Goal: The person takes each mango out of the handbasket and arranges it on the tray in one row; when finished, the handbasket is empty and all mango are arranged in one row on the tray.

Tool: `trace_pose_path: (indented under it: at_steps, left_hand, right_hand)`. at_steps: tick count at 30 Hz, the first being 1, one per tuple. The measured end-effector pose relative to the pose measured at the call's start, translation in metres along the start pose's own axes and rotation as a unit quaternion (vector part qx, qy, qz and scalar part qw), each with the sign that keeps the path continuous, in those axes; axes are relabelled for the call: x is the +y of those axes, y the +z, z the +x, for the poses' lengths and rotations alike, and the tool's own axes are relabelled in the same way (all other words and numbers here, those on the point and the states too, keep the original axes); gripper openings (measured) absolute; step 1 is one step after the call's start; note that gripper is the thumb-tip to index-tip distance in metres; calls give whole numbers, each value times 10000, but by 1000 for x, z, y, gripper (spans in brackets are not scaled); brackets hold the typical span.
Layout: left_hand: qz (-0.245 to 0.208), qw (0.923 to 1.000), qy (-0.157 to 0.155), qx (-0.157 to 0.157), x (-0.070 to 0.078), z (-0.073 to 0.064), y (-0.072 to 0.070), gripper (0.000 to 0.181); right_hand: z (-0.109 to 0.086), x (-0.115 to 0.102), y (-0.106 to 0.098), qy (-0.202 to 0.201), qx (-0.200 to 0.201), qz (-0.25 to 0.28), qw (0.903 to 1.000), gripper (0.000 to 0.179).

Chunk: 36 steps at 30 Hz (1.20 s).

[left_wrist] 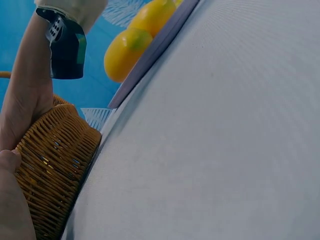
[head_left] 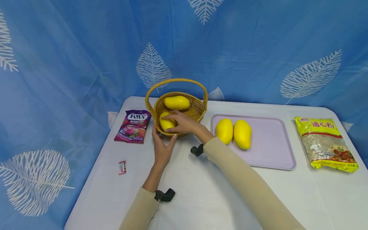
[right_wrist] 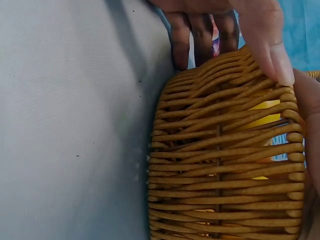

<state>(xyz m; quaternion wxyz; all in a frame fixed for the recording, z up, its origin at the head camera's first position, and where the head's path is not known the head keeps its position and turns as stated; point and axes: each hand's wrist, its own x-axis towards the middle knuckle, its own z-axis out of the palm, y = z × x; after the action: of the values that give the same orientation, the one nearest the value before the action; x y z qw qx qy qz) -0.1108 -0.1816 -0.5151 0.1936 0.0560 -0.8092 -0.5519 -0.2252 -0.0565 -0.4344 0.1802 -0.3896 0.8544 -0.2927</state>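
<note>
A woven wicker basket (head_left: 198, 105) with an arched handle stands at the table's back left. My left hand (head_left: 162, 150) holds its near left side, thumb at the rim and fingers against the outer wall. Inside the basket, my right hand (head_left: 184, 124) grips a yellow mango (head_left: 164, 118) at the near left, with the fingers and thumb around it. A second mango (head_left: 177, 103) lies farther back in the basket. In the right wrist view, the left thumb (right_wrist: 280, 65) presses on the basket rim; the right fingertips are hidden there.
Right of the basket, a lilac tray (head_left: 267, 140) carries two mangoes (head_left: 242, 134). A purple candy bag (head_left: 133, 126) lies to the basket's left, with a small pink wrapped candy (head_left: 122, 167) nearer. A yellow food packet (head_left: 326, 143) lies at the far right. A blue curtain (head_left: 244, 64) hangs behind.
</note>
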Motion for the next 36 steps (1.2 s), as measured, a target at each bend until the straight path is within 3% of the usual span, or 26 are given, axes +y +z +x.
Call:
trace_pose_path:
  at_steps: [23,36]
  left_hand:
    - [-30,10000,-20,13,-1,-2,1,91]
    - [-104,9999,62,24,-2,-1,1,90]
  right_hand:
    - [-1,3,2,-44,199,173,9996,56]
    - [-8,-4,-5,-137,564,82,9983,56]
